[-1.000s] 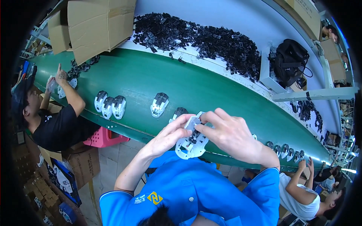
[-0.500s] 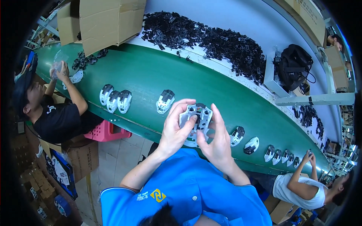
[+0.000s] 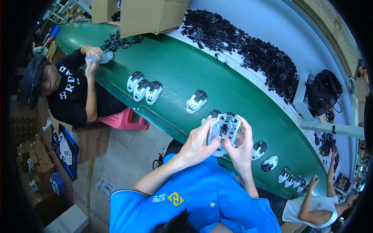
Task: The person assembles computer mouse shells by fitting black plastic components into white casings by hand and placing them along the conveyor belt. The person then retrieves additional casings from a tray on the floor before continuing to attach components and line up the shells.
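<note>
Up in front of my chest is a white and grey plastic shell (image 3: 232,126), its hollow inside facing me. A black part (image 3: 223,130) sits in the middle of the hollow. My left hand (image 3: 199,144) grips the shell's left side, thumb toward the inside. On the other side my right hand (image 3: 243,149) holds the edge, fingers behind and thumb at the lower inside. Just behind the held shell, another black and white shell (image 3: 213,114) is partly hidden on the belt. Farther left lies a similar white shell with a black top (image 3: 196,101).
A green belt (image 3: 171,66) runs across, with several shells (image 3: 143,88) at left and several shells (image 3: 295,180) at right. Piles of small black parts (image 3: 241,42) line the white ledge beyond. A cardboard box (image 3: 153,17) stands at the far edge. Co-workers sit on both sides.
The view has shifted, so the scene sits farther right. My right thumb has moved farther inside the shell, and my left thumb lower. The left co-worker's hands have moved nearer the belt shell.
</note>
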Demonstrator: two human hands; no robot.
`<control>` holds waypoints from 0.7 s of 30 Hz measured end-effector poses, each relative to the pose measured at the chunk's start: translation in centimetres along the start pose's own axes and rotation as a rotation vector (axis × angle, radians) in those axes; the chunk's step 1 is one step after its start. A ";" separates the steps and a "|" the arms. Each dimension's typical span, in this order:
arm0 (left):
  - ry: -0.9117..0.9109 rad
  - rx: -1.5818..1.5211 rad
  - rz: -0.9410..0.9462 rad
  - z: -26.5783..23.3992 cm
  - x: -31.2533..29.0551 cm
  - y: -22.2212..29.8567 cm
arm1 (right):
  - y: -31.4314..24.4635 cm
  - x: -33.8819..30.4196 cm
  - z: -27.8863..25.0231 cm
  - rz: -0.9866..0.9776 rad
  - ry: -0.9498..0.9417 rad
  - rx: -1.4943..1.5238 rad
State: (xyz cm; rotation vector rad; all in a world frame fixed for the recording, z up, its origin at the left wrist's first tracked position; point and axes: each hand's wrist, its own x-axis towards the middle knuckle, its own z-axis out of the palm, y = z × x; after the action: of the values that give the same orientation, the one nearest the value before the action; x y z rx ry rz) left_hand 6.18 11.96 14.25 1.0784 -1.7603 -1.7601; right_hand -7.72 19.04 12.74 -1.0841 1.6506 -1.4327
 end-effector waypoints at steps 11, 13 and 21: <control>0.133 0.025 0.002 -0.9 -2.3 -2.6 | 1.3 -1.4 2.6 0.081 -0.072 0.163; 0.148 0.015 0.002 -0.6 -2.5 -3.3 | 1.6 -1.6 3.3 0.084 -0.062 0.115; 0.174 -0.102 -0.058 -1.1 -2.7 -4.3 | 2.7 -1.7 4.8 0.168 -0.052 0.160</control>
State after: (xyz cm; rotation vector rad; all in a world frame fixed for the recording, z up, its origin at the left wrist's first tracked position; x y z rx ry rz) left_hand 9.65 13.80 10.83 1.2108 -1.5341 -1.7127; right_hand -3.09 18.71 9.28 -0.8650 1.5243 -1.3891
